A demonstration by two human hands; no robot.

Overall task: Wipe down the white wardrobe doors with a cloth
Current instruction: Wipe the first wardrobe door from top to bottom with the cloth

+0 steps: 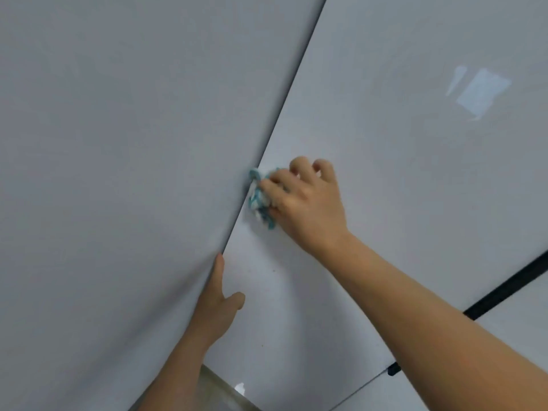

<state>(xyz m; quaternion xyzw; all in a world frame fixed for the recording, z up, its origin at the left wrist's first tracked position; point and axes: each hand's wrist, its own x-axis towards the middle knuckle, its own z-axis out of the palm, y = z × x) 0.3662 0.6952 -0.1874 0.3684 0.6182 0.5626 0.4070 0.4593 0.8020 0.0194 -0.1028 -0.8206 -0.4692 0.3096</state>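
- Nearest the camera is my right forearm (430,315), which crosses up from the lower right toward the middle of the view.
- Left door (118,143): this white panel fills the left half and stands swung open toward me, its edge running diagonally from the top centre down to the lower left.
- Left hand (218,304): I hold that door edge with it, thumb out to the right. The fingers go behind the edge, so I cannot tell how far they curl. Keep this hold firm; I judge that it stops the panel swinging while I press beside it.
- Cloth (261,198): a bunched teal-and-white rag, lying against the right door (400,143) and touching the left door's edge.
- Right hand (302,200): its fingers are curled round the cloth, knuckles raised, pressing the wad onto the panel.
- Recommended technique: flatten the wad for more contact, run it along the seam in long overlapping strokes, then work rightward across the glossy panel, where a window reflection (480,93) should help reveal streaks.
- Small dark specks (274,270) show below the cloth; give them a pass.
- Far right: a black strip (510,287) crosses the panel; wipe up to it.
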